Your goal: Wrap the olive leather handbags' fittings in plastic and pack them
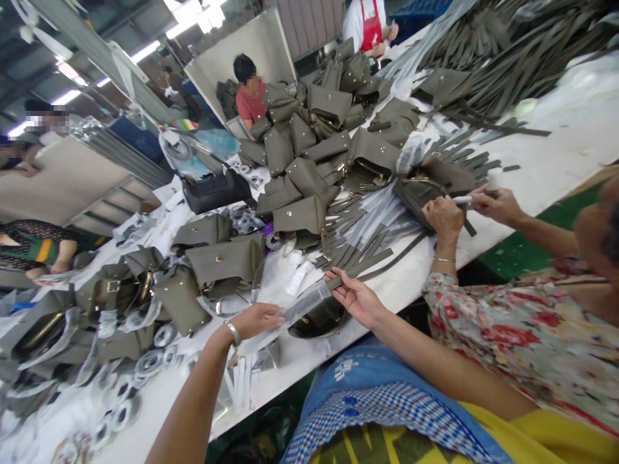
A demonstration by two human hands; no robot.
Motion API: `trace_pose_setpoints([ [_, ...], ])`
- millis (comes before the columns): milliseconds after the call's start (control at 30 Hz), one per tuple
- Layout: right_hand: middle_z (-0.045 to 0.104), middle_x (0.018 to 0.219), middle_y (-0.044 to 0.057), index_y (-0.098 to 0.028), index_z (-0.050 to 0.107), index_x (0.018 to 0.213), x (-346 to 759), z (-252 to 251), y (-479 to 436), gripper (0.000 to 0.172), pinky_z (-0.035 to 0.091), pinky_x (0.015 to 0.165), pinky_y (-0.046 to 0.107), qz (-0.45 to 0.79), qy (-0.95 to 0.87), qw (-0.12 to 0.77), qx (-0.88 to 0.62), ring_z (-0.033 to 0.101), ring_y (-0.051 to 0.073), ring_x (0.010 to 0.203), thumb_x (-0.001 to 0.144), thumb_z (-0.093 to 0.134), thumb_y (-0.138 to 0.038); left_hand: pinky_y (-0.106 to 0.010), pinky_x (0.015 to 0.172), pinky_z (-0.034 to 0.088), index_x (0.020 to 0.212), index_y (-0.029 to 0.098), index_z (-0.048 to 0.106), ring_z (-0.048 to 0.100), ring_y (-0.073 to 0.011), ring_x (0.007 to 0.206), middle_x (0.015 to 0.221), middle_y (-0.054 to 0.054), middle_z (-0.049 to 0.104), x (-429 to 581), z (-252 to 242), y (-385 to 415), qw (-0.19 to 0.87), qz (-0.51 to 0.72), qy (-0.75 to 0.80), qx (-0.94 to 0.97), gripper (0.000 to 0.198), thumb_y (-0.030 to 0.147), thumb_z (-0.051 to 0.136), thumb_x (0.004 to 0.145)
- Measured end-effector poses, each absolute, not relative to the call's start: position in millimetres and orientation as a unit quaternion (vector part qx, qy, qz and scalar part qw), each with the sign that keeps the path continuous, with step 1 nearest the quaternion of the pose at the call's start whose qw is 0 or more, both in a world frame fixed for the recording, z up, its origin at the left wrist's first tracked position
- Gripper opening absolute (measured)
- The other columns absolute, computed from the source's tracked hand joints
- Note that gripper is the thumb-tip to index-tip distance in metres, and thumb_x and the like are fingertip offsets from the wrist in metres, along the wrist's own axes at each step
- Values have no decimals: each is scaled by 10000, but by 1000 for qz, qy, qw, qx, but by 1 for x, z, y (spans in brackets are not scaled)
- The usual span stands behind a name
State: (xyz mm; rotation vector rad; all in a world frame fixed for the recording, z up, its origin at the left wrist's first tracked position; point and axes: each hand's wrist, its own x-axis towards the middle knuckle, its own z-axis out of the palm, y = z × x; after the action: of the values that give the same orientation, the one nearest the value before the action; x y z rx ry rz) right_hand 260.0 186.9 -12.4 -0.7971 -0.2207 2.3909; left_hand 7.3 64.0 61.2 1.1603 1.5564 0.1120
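My left hand (255, 320) pinches one end of a clear plastic sleeve (304, 305) over the front edge of the white table (541, 167). My right hand (356, 298) grips the other end, where an olive strap (374, 261) runs into the sleeve. A dark bag (316, 321) lies open just under the sleeve. Both hands are closed.
Piles of olive bags (309, 148) and loose straps (507, 58) cover the table. Tape rolls (120, 386) lie at the left. A co-worker in a floral top (522, 335) sits at my right, hands on a bag (435, 183). Other people work across the table.
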Motion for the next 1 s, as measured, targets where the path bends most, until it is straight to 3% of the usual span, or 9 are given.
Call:
trace_pose_setpoints([
  [133,681,1113,67,-182,645,1036,260,-10,174,192,495,940,299,896,-110,305,-303,623,163,1082,916,520,-265,-204,536,346,736,153,588,458,-116,591,609,30,490,18,53,67,579,65,635,507,490,635,510,780],
  [233,688,1078,49,-194,664,1024,262,-13,170,198,518,875,266,877,-151,320,-324,636,153,1019,892,567,-306,-207,516,302,666,163,546,376,-101,538,544,48,404,5,52,62,534,36,652,536,517,649,440,808],
  [400,694,1020,9,-200,714,931,270,-25,170,170,509,607,162,831,-183,359,-385,611,92,761,815,678,-319,-245,624,366,728,196,651,534,-171,657,644,-11,600,-43,82,49,315,-44,732,602,455,568,415,843],
  [533,691,931,8,-173,731,894,270,-27,165,217,479,543,146,809,-224,380,-388,563,73,688,770,724,-351,-293,746,420,911,226,707,626,-249,850,905,-69,717,-66,91,48,235,-66,764,597,469,585,414,840],
  [700,682,959,21,-174,728,880,261,-26,152,252,530,677,186,787,-260,403,-388,590,100,787,741,742,-384,-332,852,430,1095,178,676,627,-281,975,1069,-122,706,-39,35,63,297,3,718,629,506,550,440,846],
  [833,690,933,29,-175,725,872,263,-26,148,265,529,751,220,778,-256,405,-407,611,130,876,725,748,-394,-277,755,430,980,153,703,630,-217,823,913,-85,727,-1,-6,75,366,74,630,681,451,486,414,881],
  [1000,690,935,31,-178,726,879,260,-28,137,290,512,773,232,764,-265,416,-416,607,139,895,705,760,-407,-234,664,396,838,162,691,573,-155,700,742,-29,678,26,-15,85,367,111,604,699,494,479,323,923],
])
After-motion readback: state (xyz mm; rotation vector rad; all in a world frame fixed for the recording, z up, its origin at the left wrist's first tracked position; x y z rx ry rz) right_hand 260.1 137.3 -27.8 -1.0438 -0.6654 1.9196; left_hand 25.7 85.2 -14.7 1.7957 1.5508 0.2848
